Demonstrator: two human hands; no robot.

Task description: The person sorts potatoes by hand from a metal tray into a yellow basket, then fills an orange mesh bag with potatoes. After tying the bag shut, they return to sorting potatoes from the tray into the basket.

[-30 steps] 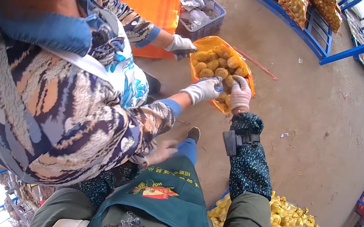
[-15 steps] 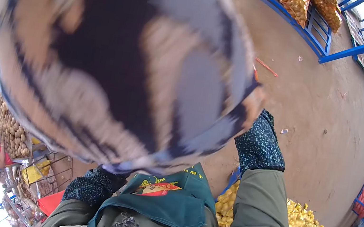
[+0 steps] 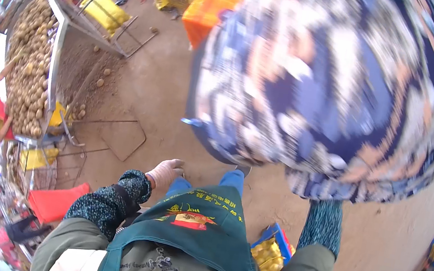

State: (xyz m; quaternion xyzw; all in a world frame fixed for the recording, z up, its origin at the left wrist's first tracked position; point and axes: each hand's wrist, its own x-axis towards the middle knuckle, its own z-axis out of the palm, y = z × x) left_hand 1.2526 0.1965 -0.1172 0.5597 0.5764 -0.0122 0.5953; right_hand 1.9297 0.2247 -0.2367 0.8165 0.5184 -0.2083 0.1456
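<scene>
Green apron (image 3: 189, 239), probably soft and light, best taken by its edge, lies near left hand (image 3: 166, 173), fingers loosely apart; co-worker's coat (image 3: 327, 96) hides right hand, grip untellable.

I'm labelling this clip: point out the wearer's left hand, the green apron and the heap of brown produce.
Left hand (image 3: 164, 174), head view, on the glove.
Green apron (image 3: 188, 221), head view, on the front print.
Produce heap (image 3: 30, 67), head view, on its upper surface.

Produce-packing shed, heaped potatoes (image 3: 26, 72), metal frame (image 3: 56, 60), filled yellow bags (image 3: 267, 261), dusty floor (image 3: 138, 93)
</scene>
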